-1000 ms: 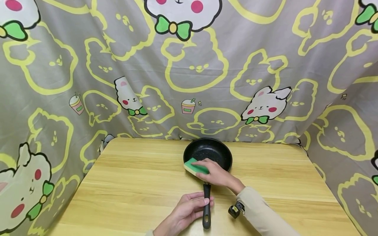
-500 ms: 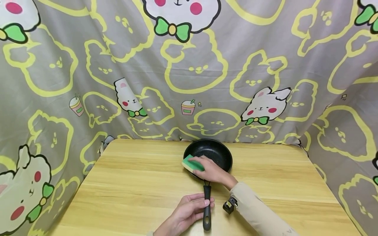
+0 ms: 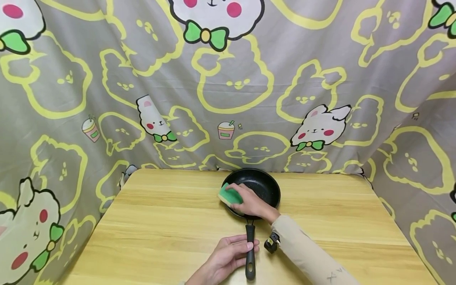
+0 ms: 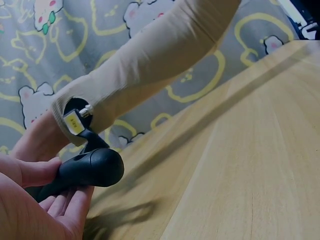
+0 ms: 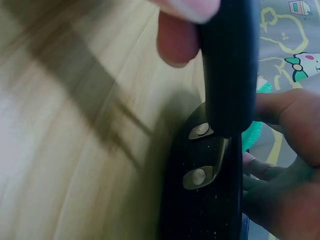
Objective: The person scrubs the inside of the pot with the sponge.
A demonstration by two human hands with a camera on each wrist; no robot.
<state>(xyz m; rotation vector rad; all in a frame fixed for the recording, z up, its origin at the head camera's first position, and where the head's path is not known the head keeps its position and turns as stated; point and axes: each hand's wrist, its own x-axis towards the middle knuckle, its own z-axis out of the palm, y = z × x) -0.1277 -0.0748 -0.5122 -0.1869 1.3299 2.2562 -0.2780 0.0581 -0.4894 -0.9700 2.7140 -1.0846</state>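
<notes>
L hand (image 3: 228, 253) has thumb + fingers wrapped round the black handle (image 3: 250, 265) of a frying pan (image 3: 265, 184); R hand (image 3: 251, 202), fingers bent, grips a green/yellow sponge (image 3: 231, 196) at the pan's left rim, tbh can't tell if they touch. Pan's by the back edge of a light woodgrain table (image 3: 160, 221) w/ rounded corners. Grey cartoon-bunny curtains (image 3: 235, 95) hang behind + both sides.

A hand could pass over the table (image 3: 142, 221) on either side of the pan (image 3: 267, 186), or reach its right half from above. The curtain (image 3: 235, 95) bars the far side. The right hand (image 3: 250, 202) and sponge (image 3: 230, 195) block its left; the left hand (image 3: 229, 253), handle (image 3: 251, 259) and sleeve (image 3: 306, 247) crowd the front.
</notes>
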